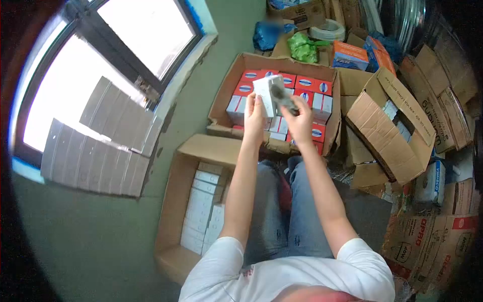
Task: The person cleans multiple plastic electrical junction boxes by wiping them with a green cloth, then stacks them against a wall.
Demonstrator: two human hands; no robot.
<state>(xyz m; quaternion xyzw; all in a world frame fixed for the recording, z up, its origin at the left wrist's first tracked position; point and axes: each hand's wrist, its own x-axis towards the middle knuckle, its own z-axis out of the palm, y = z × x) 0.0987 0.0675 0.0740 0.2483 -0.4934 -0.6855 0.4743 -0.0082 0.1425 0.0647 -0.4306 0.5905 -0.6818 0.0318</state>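
Above an open carton (221, 85) of red and white boxes (307, 83), my left hand (255, 111) is closed on a white box (263, 95), held upright by its lower left side. My right hand (299, 115) has its fingers closed round a grey, blurred item (279, 92) just right of the white box. The item overlaps the box's edge, and whether the two are joined I cannot tell. Below and left of my arms, a second open carton (168, 221) holds rows of white boxes (204, 201).
Grey panels (95, 156) lean at the window on the left. An open-flapped carton (385, 131) stands on the right, with flattened cardboard (427, 246) beyond it. Behind the red boxes are a green bag (303, 48), a blue bag (265, 36) and a cable coil (327, 31).
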